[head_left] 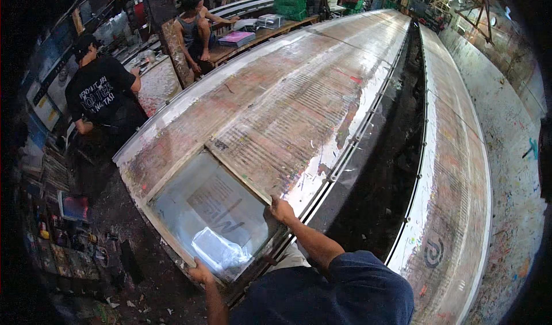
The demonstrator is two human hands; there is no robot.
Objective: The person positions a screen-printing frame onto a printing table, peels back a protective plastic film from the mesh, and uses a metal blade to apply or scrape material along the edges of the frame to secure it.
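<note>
A screen-printing frame (236, 172) lies at the near end of a long, paint-stained table (287, 118). Its mesh (178, 204) is blue-grey, with a darker rectangle and dark script-like lettering in the middle and a bright glare near the close edge. My left hand (201, 272) has its fingers closed on the frame's near left edge. On the right edge, by the table's rail, my right hand (282, 210) grips the same frame. Both hands partly cover the rim they hold, and the undersides of the fingers are hidden.
A second long table (445, 152) runs parallel on the right, across a dark gap (382, 169). One person in black (100, 89) stands at the left; another person (195, 29) sits farther back. Green crates (289, 3) are stacked behind. Tools and containers clutter the lower left.
</note>
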